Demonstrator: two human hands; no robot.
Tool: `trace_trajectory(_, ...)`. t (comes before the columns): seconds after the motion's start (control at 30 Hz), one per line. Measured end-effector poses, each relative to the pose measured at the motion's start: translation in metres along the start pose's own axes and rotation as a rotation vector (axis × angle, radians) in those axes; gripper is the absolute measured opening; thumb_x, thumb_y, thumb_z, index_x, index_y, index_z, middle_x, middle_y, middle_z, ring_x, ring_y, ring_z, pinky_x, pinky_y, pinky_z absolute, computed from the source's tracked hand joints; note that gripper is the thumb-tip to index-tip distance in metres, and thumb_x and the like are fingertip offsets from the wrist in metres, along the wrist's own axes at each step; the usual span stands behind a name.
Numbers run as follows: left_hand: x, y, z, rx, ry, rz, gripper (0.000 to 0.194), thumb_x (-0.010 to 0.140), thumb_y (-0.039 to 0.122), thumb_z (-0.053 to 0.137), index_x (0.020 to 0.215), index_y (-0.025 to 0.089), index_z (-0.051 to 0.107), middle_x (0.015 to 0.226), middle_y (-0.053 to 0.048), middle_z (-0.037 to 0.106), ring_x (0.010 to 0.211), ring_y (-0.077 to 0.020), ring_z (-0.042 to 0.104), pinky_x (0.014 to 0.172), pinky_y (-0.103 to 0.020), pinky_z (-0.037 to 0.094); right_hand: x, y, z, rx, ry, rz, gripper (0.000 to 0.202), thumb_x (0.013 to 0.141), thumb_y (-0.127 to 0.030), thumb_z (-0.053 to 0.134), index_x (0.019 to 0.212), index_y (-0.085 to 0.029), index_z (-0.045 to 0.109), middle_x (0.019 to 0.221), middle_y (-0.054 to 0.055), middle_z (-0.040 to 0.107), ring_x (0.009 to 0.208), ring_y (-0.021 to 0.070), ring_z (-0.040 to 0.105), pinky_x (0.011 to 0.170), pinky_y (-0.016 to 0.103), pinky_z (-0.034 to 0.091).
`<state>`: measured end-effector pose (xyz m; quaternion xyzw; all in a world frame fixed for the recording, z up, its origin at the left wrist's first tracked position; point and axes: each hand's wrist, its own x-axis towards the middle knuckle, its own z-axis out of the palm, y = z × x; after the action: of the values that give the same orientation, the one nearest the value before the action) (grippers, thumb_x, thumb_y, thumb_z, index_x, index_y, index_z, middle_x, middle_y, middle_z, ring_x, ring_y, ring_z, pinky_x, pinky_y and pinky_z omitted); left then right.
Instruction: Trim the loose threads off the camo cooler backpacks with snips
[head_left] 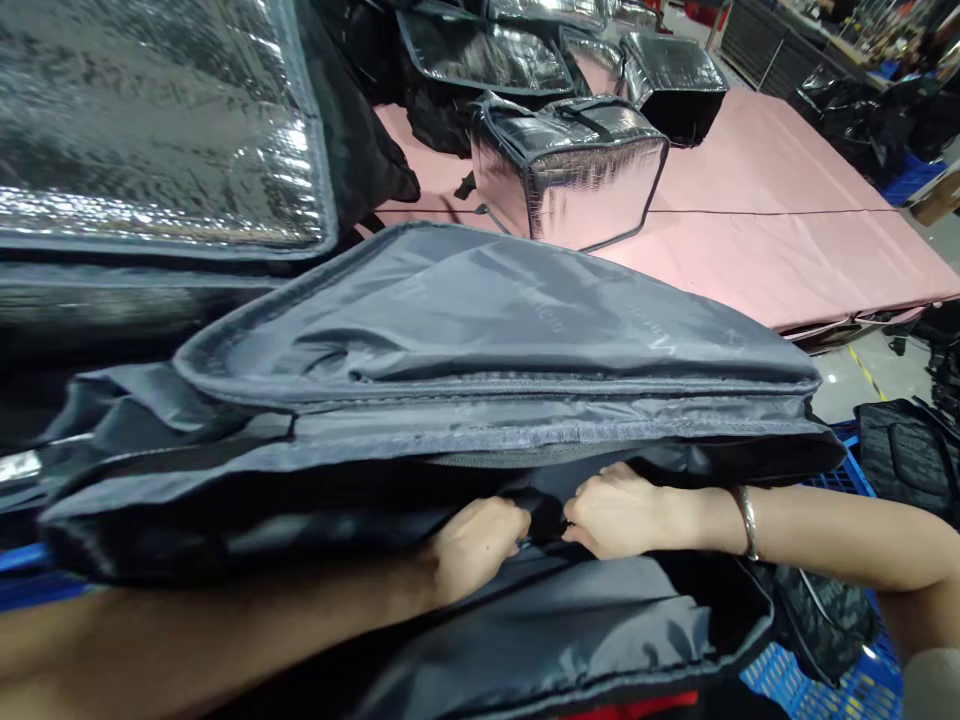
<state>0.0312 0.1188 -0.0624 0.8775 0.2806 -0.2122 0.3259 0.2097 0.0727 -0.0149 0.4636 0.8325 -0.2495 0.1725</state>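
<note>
A large bag (pixel 487 320) with a grey lining lies open in front of me, its printed flap folded back at the far side. My left hand (pixel 480 545) reaches into the opening, fingers closed on dark fabric inside the bag. Close beside it, my right hand (pixel 615 512) is also closed on the dark fabric, a silver bangle (pixel 747 522) around its wrist. The fingertips of both hands are partly hidden. A zipper edge (pixel 517 458) runs along the bag just beyond the hands. Nearest to me, a grey lining panel (pixel 570 630) sags below them.
Silver foil-lined bags stand on a pink-topped table (pixel 787 220), one box-shaped bag (pixel 592 180) among them. A large foil panel (pixel 150 120) rises at the left. Blue plastic crates (pixel 885 670) and dark camouflage bags (pixel 904 455) are at the right.
</note>
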Motion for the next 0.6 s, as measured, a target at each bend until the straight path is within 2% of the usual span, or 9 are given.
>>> trace_trajectory(0.07,0.002,0.006,-0.007,0.001,-0.032,0.008,0.018,0.069,0.010,0.040,0.060,0.017,0.055,0.058,-0.001,0.055,0.060,-0.0151,0.053,0.055,-0.025,0.034,0.001,-0.001,0.001,0.002,0.009,0.011,0.030,0.087,-0.035,0.048,0.086,-0.012,0.067,0.083,0.016,0.069,0.080,0.0291,0.066,0.071,0.036,0.049)
trace_trajectory(0.17,0.003,0.011,-0.014,-0.026,-0.003,0.007,0.024,0.073,0.010,0.036,0.058,0.018,0.053,0.058,-0.001,0.056,0.060,-0.0147,0.054,0.057,-0.025,0.034,0.002,0.000,-0.002,0.013,-0.014,0.034,0.029,0.088,-0.033,0.047,0.088,-0.012,0.067,0.085,0.016,0.069,0.081,0.0284,0.066,0.072,0.035,0.048)
trace_trajectory(0.3,0.004,0.010,-0.010,0.021,0.021,0.001,0.027,0.078,0.012,0.033,0.064,0.018,0.056,0.068,-0.002,0.061,0.065,-0.0156,0.056,0.058,-0.025,0.035,0.003,0.005,-0.001,0.120,-0.087,0.065,0.031,0.089,-0.033,0.043,0.092,-0.012,0.066,0.088,0.015,0.069,0.078,0.0284,0.066,0.060,0.030,0.048)
trace_trajectory(0.43,0.006,0.006,-0.005,0.046,0.013,-0.009,0.028,0.079,0.013,0.032,0.068,0.018,0.058,0.071,-0.003,0.061,0.065,-0.0154,0.056,0.058,-0.025,0.035,0.005,0.010,0.011,0.241,-0.073,0.064,0.034,0.089,-0.037,0.039,0.096,-0.014,0.063,0.089,0.012,0.068,0.072,0.0249,0.066,0.052,0.027,0.043)
trace_trajectory(0.6,0.008,0.002,-0.008,-0.001,-0.034,-0.025,0.023,0.078,0.018,0.036,0.073,0.019,0.058,0.071,-0.002,0.061,0.062,-0.0144,0.055,0.056,-0.023,0.036,0.015,0.009,0.030,0.294,-0.031,0.044,0.033,0.089,-0.038,0.040,0.093,-0.014,0.063,0.086,0.011,0.067,0.072,0.0217,0.063,0.060,0.027,0.043)
